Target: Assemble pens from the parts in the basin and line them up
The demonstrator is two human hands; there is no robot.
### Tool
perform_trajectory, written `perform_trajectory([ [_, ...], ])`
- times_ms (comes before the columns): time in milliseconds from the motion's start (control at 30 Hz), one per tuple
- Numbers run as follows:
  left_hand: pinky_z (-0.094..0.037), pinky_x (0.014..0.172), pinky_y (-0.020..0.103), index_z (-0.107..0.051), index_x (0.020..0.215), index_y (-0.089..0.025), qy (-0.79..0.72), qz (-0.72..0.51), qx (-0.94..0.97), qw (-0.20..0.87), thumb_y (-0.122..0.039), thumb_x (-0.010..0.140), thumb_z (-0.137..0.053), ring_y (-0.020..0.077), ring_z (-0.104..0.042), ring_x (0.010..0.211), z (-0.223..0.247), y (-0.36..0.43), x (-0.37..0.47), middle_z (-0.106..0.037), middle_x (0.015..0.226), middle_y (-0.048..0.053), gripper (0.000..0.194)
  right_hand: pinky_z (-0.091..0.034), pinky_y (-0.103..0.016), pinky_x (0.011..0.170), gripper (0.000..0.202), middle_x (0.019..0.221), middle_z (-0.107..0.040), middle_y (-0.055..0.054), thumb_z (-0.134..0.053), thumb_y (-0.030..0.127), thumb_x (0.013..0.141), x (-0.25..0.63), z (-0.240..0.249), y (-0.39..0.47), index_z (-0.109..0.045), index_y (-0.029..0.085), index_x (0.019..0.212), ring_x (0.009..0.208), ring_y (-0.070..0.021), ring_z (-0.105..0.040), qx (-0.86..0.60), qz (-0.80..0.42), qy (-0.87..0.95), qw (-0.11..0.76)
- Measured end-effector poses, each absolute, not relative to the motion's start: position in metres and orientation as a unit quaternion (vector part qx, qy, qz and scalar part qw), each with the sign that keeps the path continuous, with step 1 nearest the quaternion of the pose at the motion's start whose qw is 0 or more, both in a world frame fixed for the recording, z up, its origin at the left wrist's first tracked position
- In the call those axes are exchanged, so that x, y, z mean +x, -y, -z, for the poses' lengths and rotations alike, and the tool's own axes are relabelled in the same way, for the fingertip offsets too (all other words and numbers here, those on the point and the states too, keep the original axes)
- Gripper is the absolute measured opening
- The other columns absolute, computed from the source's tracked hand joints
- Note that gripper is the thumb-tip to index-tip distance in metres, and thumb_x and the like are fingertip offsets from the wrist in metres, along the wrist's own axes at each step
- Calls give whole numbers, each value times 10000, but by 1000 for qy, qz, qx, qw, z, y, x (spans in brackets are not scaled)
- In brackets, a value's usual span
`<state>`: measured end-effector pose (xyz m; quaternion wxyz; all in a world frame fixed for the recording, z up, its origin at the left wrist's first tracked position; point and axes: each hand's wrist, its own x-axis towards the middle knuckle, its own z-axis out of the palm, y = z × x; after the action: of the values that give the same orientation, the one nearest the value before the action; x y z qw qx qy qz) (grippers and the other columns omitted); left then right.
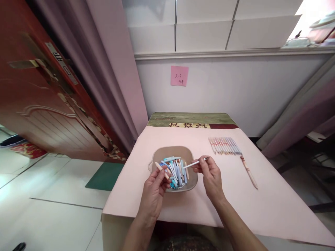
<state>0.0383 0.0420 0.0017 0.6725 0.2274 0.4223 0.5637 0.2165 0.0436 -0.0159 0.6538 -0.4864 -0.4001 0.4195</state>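
Note:
Between my two hands, a beige basket (193, 181) on the pink-covered table holds many pen parts in blue, white and peach. My left hand (156, 184), over the basket's left side, pinches a peach pen barrel (158, 166). Held in the fingers of my right hand (208, 173), at the basket's right edge, is a thin white refill (192, 164) with a dark end, tilted up to the right. A row of pens (225, 145) lies side by side at the back right. Nearer me, a single peach pen (250, 174) with a brown top lies apart.
The pink table cover (209, 205) has its front edge close to me. A pink note (179, 76) is stuck on the wall behind. A red door (60, 101) and purple curtain (115, 69) stand at the left.

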Motion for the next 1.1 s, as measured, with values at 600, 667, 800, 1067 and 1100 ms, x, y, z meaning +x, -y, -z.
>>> perform_trajectory([
  [600,-577,736,297,-678,909,-72,-422,-580,106,689,-100,828,-586,176,-689,743,-3,-34,50,-724,873,147,126,-466,-222,651,167,808,-658,-27,-529,270,902,200,0,-16,-687,225,935,733,-137,-621,-523,-182,688,470],
  [667,-577,734,295,-677,902,-74,-423,-581,103,687,-98,829,-583,174,-689,738,-4,-33,50,-725,871,146,121,-462,-225,651,166,803,-653,-27,-526,267,904,200,0,-16,-685,224,928,731,-139,-618,-524,-172,695,461],
  [800,-574,739,296,-675,908,-78,-424,-581,111,686,-109,828,-590,174,-687,746,-4,-32,50,-725,856,142,121,-455,-225,637,165,787,-633,-23,-519,257,908,199,0,-16,-680,221,923,718,-136,-607,-526,-157,710,441],
  [1067,-565,706,262,-676,931,-105,-407,-556,115,715,-142,741,-703,163,-677,748,-4,-17,62,-722,868,107,195,-501,-329,856,239,1083,-594,-87,-460,203,889,190,-8,-14,-604,233,1079,1014,-204,-582,-497,-185,698,481],
  [1100,-563,699,251,-679,935,-115,-400,-551,112,724,-146,728,-716,156,-675,743,-3,-14,65,-721,865,96,213,-485,-357,906,267,1136,-576,-96,-449,201,888,188,-7,-13,-577,227,1121,1068,-214,-560,-496,-192,687,495],
])
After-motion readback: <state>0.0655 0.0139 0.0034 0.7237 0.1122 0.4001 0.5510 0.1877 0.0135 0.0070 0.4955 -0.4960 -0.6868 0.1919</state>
